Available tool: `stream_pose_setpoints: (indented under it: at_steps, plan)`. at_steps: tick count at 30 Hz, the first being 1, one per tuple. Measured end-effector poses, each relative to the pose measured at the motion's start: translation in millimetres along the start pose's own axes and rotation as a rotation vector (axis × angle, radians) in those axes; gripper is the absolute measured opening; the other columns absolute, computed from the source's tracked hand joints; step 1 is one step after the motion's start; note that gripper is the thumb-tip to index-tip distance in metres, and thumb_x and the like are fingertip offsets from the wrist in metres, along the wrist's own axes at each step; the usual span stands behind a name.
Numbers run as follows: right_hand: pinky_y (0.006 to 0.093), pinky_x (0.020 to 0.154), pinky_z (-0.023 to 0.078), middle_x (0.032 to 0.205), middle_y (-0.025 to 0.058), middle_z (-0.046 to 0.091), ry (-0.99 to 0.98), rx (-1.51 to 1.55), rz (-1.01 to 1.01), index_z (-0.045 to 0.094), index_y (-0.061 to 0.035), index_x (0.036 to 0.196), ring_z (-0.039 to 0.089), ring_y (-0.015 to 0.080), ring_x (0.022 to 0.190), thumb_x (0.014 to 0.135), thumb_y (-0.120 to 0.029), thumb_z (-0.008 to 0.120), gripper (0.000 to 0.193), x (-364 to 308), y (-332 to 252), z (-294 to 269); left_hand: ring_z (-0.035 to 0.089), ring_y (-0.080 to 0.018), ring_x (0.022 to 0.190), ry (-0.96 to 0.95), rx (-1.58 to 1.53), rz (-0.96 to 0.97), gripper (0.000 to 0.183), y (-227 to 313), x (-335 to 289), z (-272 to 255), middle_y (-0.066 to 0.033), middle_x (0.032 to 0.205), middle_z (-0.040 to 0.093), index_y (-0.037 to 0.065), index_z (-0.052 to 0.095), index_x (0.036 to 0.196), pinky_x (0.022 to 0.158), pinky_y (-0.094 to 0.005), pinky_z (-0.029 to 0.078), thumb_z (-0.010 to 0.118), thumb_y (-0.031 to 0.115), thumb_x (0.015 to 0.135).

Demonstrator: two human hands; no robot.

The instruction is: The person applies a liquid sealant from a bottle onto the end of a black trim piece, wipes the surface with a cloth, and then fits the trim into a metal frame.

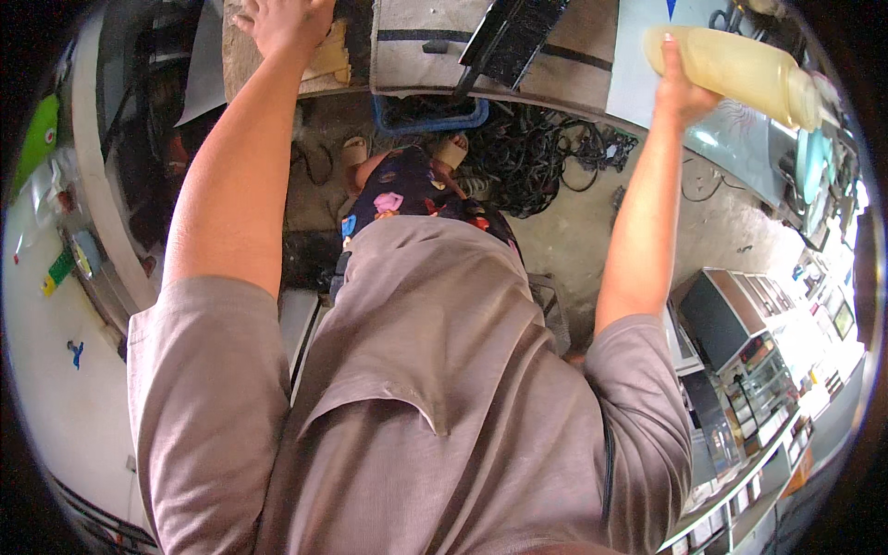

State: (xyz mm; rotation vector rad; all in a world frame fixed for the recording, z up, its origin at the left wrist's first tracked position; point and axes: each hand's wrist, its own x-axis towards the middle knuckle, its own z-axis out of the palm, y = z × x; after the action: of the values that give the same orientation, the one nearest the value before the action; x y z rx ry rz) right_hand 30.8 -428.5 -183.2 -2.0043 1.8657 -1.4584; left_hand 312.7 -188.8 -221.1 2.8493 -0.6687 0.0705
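My right hand (683, 92) grips a pale yellow, translucent plastic bottle (735, 65), held nearly on its side with its narrower end toward the right. At the upper left, my left hand (289, 26) lies over a wooden surface (238, 69), partly cut off by the picture's top edge. Its visible fingers are spread. Beside that hand is a yellowish, layered flat piece (328, 57); whether the hand touches it I cannot tell.
A long black metal piece (513, 42) lies on the grey-covered bench (402, 69). Right of it is a light-blue panel (638, 60). Under the bench are a blue-rimmed basin (430, 125) and a heap of black cables (532, 157). Cabinets (731, 314) stand at right.
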Motion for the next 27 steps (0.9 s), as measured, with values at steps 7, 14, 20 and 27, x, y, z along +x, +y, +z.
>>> stream_pose_setpoints:
  at_steps: [7, 14, 20, 27]
  plan:
    - [0.0498, 0.103, 0.040, 0.126, 0.0254, 0.051, -0.424, -0.101, -0.040, 0.048, 0.0060, 0.123, 0.048, 0.0364, 0.121, 0.060, -0.037, 0.092, 0.088, -31, 62, -33, 0.021, -0.0390, 0.143, 0.037, 0.019, 0.041, 0.084, -10, 5, -5, -0.0195, 0.154, 0.029, 0.006, 0.039, 0.144, 0.117, -0.0498, 0.014, 0.055, 0.063, 0.085]
    - [0.0364, 0.066, 0.052, 0.077, 0.0125, 0.065, -1.390, 0.191, 0.013, 0.061, 0.0025, 0.114, 0.065, 0.0272, 0.071, 0.074, -0.046, 0.078, 0.065, -199, 58, -81, 0.027, -0.0418, 0.140, 0.029, 0.087, 0.050, 0.073, 11, 2, -9, -0.0191, 0.150, 0.035, 0.008, 0.042, 0.143, 0.116, -0.0495, 0.019, 0.049, 0.057, 0.090]
    - [0.0447, 0.084, 0.050, 0.088, 0.0210, 0.067, -1.299, 0.261, -0.171, 0.062, -0.0006, 0.119, 0.064, 0.0366, 0.089, 0.078, -0.050, 0.071, 0.065, -257, 74, 3, 0.057, -0.0329, 0.118, -0.336, -0.507, 0.223, 0.060, -5, -28, -19, -0.0225, 0.122, 0.061, 0.002, 0.059, 0.122, 0.097, -0.0440, 0.043, 0.051, 0.054, 0.095]
    - [0.0467, 0.087, 0.048, 0.095, 0.0226, 0.068, -1.479, 0.162, -0.353, 0.072, -0.0084, 0.097, 0.061, 0.0408, 0.099, 0.085, -0.045, 0.063, 0.039, -322, 125, -29, 0.063, -0.0166, 0.089, -0.408, -0.874, -0.163, 0.022, -161, -312, -11, -0.0106, 0.096, 0.068, -0.004, 0.065, 0.108, 0.080, -0.0295, 0.050, 0.061, 0.014, 0.096]
